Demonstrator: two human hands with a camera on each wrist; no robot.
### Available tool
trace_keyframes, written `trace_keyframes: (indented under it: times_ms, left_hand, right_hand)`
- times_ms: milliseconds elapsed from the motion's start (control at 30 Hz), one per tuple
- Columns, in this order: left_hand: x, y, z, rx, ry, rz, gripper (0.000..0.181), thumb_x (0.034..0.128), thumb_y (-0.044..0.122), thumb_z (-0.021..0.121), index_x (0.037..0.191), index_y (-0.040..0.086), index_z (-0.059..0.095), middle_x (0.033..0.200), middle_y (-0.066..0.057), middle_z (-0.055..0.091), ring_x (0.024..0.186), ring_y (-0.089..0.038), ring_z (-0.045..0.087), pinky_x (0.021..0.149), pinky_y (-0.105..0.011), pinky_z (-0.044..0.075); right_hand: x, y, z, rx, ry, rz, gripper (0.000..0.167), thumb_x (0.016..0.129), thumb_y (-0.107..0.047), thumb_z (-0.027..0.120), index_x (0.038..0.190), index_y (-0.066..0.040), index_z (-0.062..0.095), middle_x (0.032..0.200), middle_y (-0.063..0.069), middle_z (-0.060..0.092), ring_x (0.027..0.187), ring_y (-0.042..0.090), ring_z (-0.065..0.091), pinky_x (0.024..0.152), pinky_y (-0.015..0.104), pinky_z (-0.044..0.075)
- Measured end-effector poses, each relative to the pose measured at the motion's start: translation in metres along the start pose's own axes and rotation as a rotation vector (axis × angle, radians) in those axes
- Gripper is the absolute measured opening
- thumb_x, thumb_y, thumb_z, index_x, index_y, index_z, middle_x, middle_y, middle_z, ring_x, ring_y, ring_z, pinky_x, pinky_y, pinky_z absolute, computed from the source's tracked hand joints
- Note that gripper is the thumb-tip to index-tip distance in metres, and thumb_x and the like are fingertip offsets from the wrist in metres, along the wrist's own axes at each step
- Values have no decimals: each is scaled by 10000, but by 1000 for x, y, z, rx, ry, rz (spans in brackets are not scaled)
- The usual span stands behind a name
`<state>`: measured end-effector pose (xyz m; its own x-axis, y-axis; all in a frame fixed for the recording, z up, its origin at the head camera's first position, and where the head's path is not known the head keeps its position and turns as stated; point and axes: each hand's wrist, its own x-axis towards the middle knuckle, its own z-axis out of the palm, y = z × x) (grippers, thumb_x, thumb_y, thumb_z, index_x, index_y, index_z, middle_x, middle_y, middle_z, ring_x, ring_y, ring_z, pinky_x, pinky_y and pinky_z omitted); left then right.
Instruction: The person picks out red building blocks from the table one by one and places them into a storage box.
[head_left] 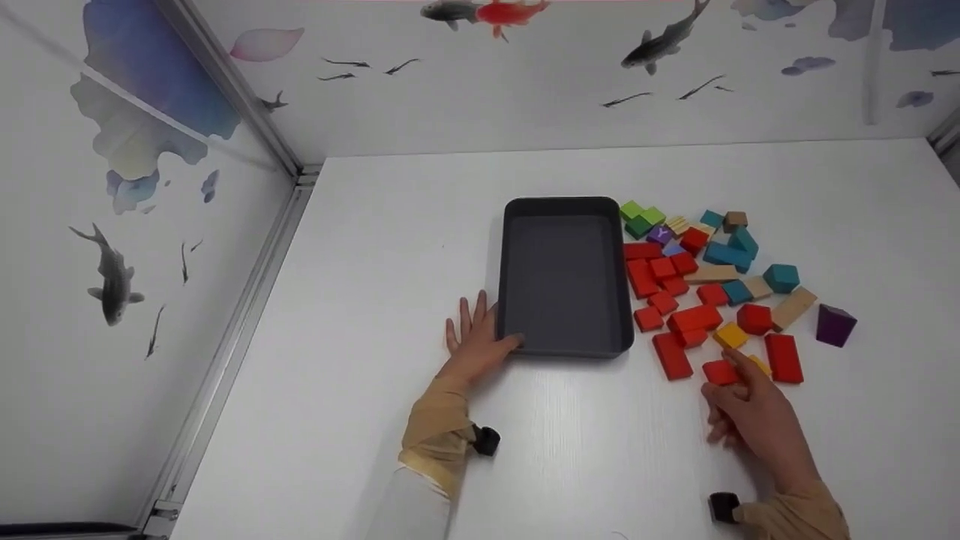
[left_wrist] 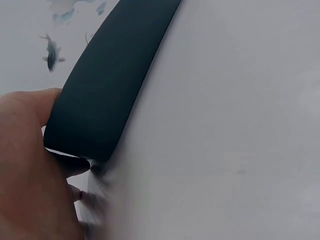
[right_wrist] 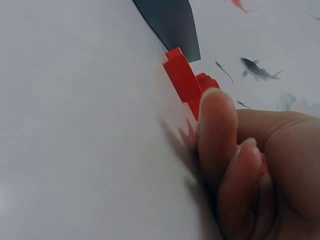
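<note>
A dark grey rectangular tray (head_left: 566, 351) lies on the white table. My left hand (head_left: 480, 349) holds its near left corner, thumb over the rim and other fingers spread along the outer side. The left wrist view shows the tray wall (left_wrist: 102, 85) between thumb and fingers. My right hand (head_left: 757, 416) is over the near end of a pile of wooden blocks. Its index finger and thumb stand apart about a small red block (head_left: 718, 373); a yellow block (head_left: 760, 365) is partly hidden behind it. In the right wrist view, the fingers (right_wrist: 217, 135) cover most of the pile.
Right of the tray lie many blocks: red ones (head_left: 695, 318), green ones (head_left: 632, 211), teal ones (head_left: 782, 278) and plain wood ones (head_left: 793, 309). A purple block (head_left: 836, 325) sits apart on the right. White panels with painted fish (head_left: 116, 281) border the table at the back and left.
</note>
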<state>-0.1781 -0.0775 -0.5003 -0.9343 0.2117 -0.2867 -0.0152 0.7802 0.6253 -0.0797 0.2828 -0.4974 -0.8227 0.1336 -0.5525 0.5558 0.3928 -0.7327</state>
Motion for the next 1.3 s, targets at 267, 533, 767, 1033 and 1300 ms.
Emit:
trace_keyframes:
  times_ms: [267,533,767,1033,1300]
  left_hand:
    - [-2,-4,4,-22,64,50,697,820,320,439,1430,109,177,1493,13,-14,1320,-211,-190,992,-451,-180]
    - [-14,-12,9,-11,246,128,644,838,262,460,1424,151,217,1454,34,223,1350,-171,26,1015,-450,-140]
    - [-14,-17,18,-82,298,169,530,897,388,445,1379,191,346,1401,30,341,1333,-151,155,1067,-370,-22]
    - [-20,-22,18,-244,329,97,466,888,418,470,1315,232,452,1356,57,401,1321,-183,182,1056,-324,164]
    - [-16,-20,20,-268,351,114,432,881,353,497,1304,270,458,1306,120,443,1295,-171,246,1047,-318,191]
  right_hand:
    - [0,2,6,-23,54,16,866,776,-521,594,1437,-192,141,825,136,591,642,288,603,565,303,508]
    - [-5,-4,20,-108,24,31,863,776,-536,574,1436,-158,166,782,90,614,622,250,583,562,265,483]
    - [-3,2,22,-197,75,100,857,775,-493,611,1431,-140,185,747,94,572,601,234,551,543,278,468]
    - [-2,6,25,-132,144,57,803,814,-496,557,1438,-173,169,841,109,559,624,220,580,564,247,488]
    - [-5,-2,25,-193,193,12,804,804,-524,556,1428,-151,213,815,99,550,563,199,565,526,252,470]
